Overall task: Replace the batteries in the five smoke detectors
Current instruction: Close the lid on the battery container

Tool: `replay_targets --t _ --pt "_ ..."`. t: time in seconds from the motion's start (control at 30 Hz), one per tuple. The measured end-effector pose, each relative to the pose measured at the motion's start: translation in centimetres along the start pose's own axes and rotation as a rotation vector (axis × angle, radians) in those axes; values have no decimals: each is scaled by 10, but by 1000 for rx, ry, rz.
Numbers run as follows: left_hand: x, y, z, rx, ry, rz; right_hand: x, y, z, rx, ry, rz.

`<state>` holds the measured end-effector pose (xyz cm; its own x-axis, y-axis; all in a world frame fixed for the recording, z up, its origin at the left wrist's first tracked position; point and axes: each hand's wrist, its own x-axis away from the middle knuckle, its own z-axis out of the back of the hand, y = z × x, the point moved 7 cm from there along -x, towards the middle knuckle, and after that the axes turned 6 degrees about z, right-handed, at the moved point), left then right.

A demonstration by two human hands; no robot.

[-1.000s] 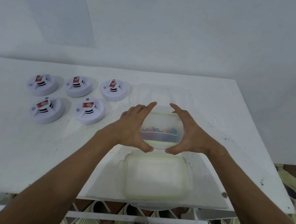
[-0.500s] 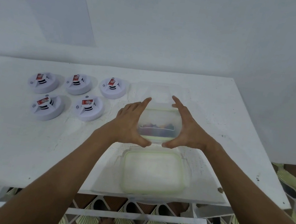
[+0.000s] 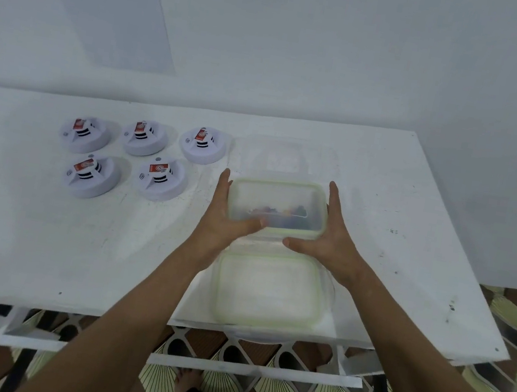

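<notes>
Five white round smoke detectors lie at the left in two rows, each with a red-labelled battery on top: back row (image 3: 85,134), (image 3: 144,138), (image 3: 203,145), front row (image 3: 92,176), (image 3: 161,178). A clear open container (image 3: 279,195) with a green rim holds several coloured batteries and sits on the white table. My left hand (image 3: 223,217) presses flat on its left wall, thumb across the front. On its right wall rests my right hand (image 3: 333,238), fingers straight, thumb at the front corner.
A second clear box with a green-rimmed lid (image 3: 268,295) sits near the table's front edge (image 3: 64,300), just below my hands. A loose clear lid (image 3: 284,161) lies behind the open container. The wall carries a printed sheet (image 3: 111,3). The table's right edge (image 3: 463,262) is close.
My hands have carried the battery container away from me and lower, onto the table behind the lidded box. My fingers have straightened along its sides.
</notes>
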<state>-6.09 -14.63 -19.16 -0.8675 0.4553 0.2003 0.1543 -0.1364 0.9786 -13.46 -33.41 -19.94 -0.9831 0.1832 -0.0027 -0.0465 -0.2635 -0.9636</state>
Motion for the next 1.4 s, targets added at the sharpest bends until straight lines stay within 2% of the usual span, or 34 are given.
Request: replay_targets --t 0.1,0.23,0.37,0.53,0.63,0.73,0.83,1.17,1.4 --pt "-1 -4 0 59 -2 46 0 1 0 -11 12 -1" --pt "0 9 -2 -201 -15 -12 0 -7 1 79 4 53" --pt "12 16 -1 -401 70 -57 11 -3 7 150 21 41" --pt "75 12 11 -610 188 -201 64 1 19 288 81 84" --pt "97 -15 15 -712 94 -81 91 5 17 330 2 46" --pt "104 -40 8 -821 -96 71 101 9 5 427 -208 4" --pt "104 -47 4 -923 -136 56 104 15 -6 476 -336 14" --pt "120 -26 -3 -813 -53 11 111 -2 -4 419 -250 79" --pt "151 39 -3 -868 -16 -110 132 -60 25 436 -197 207"
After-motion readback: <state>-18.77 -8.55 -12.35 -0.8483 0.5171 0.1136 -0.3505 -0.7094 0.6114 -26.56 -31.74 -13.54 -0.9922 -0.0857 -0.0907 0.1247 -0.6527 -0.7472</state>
